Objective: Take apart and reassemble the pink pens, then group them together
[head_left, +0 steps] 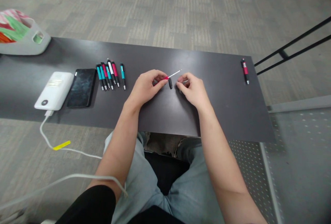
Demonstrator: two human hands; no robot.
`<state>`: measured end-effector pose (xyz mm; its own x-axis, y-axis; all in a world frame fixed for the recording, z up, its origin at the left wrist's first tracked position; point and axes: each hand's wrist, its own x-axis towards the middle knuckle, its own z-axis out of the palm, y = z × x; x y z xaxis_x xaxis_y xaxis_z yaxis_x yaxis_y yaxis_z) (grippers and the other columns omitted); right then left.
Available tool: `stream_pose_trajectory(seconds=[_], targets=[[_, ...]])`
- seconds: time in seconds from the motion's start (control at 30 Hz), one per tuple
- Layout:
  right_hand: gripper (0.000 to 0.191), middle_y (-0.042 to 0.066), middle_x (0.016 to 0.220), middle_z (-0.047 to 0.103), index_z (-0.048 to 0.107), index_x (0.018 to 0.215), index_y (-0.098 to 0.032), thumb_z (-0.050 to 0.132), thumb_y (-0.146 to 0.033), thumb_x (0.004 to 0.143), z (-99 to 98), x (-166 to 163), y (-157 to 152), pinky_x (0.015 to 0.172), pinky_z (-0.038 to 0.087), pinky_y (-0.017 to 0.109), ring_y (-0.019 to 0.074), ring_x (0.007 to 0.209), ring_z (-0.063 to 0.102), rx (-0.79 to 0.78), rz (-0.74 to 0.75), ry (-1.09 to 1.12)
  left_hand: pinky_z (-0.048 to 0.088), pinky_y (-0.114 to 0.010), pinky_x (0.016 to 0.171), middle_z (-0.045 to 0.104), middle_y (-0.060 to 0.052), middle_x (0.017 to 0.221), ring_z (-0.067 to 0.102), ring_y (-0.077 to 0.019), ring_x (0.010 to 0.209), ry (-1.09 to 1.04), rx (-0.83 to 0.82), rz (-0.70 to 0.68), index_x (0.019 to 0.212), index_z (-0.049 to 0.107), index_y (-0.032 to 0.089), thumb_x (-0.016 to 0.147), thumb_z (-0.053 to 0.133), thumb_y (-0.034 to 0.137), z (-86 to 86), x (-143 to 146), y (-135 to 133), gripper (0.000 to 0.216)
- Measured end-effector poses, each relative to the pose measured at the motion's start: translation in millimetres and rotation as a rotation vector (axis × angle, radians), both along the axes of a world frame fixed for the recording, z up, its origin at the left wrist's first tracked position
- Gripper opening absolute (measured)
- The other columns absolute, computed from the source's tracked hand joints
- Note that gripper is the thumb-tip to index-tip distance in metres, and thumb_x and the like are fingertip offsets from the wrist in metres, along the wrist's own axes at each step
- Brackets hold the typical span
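Note:
My left hand [146, 87] is closed on a red pen part [165, 77] with a thin white refill [176, 73] sticking out toward the right. A small black pen piece [170, 83] lies on the dark table [222, 107] between my hands. My right hand [192, 88] rests just right of it with its fingers curled together; whether they hold anything is hidden. Several teal and red pens [110, 74] lie in a row to the left of my left hand.
One red and black pen [245, 70] lies near the table's right end. A black phone [82, 87] and a white power bank [54, 90] with a white cable [51, 144] sit at the left. A grey bag [23, 34] stands at the far left.

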<state>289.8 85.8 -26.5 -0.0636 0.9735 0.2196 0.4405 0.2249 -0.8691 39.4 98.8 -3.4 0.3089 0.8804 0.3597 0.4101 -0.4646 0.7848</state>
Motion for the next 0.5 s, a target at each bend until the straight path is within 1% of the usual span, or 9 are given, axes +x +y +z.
stream_pose_trajectory(seconds=[0.07,0.13,0.2,0.3,0.4,0.5], targets=[[0.039,0.001,0.096,0.078,0.072,0.099,-0.029,0.097,-0.058,0.091,1.0,3.9,3.9,0.076,0.060,0.037,0.0201,0.075,0.063,0.019,-0.091,0.123,0.063,-0.039,0.083,0.086,-0.006,0.099,0.079,-0.0262,0.089,-0.005,0.006,0.003,0.104,0.086,0.028,0.102,0.084,0.044,0.9,0.4,0.0,0.016],[0.044,0.001,0.099,0.079,0.071,0.102,-0.029,0.097,-0.063,0.090,2.3,6.8,7.8,0.073,0.059,0.035,0.0185,0.075,0.063,0.056,-0.173,0.254,0.063,-0.039,0.083,0.086,-0.006,0.098,0.078,-0.0260,0.088,-0.009,0.012,0.008,0.104,0.087,0.028,0.101,0.084,0.043,1.9,0.7,0.0,0.016],[0.049,0.002,0.101,0.080,0.070,0.102,-0.029,0.097,-0.068,0.089,4.6,8.0,10.4,0.072,0.060,0.035,0.0178,0.075,0.064,0.077,-0.203,0.352,0.063,-0.040,0.083,0.085,-0.006,0.097,0.077,-0.0260,0.087,-0.018,0.017,0.012,0.105,0.087,0.028,0.100,0.085,0.044,2.3,1.0,0.0,0.016],[0.054,0.003,0.104,0.083,0.069,0.101,-0.029,0.098,-0.072,0.088,9.9,6.5,10.6,0.072,0.061,0.035,0.0186,0.079,0.068,0.060,-0.203,0.400,0.062,-0.040,0.083,0.085,-0.006,0.096,0.077,-0.0258,0.086,-0.035,0.040,0.006,0.105,0.088,0.029,0.100,0.085,0.044,1.4,1.9,-0.1,0.017],[0.055,0.004,0.106,0.084,0.069,0.100,-0.029,0.101,-0.071,0.085,14.4,3.7,8.7,0.071,0.061,0.034,0.0197,0.084,0.072,0.027,-0.226,0.418,0.062,-0.040,0.082,0.084,-0.006,0.096,0.076,-0.0262,0.085,-0.042,0.051,-0.003,0.105,0.089,0.030,0.101,0.085,0.047,-0.1,3.4,-0.5,0.018],[0.056,0.004,0.107,0.085,0.070,0.100,-0.029,0.103,-0.071,0.082,16.5,2.3,7.7,0.069,0.061,0.033,0.0196,0.084,0.072,0.028,-0.242,0.434,0.062,-0.041,0.082,0.085,-0.007,0.097,0.077,-0.0273,0.086,-0.042,0.044,-0.012,0.106,0.089,0.030,0.102,0.084,0.051,-0.7,4.8,-0.9,0.022]])
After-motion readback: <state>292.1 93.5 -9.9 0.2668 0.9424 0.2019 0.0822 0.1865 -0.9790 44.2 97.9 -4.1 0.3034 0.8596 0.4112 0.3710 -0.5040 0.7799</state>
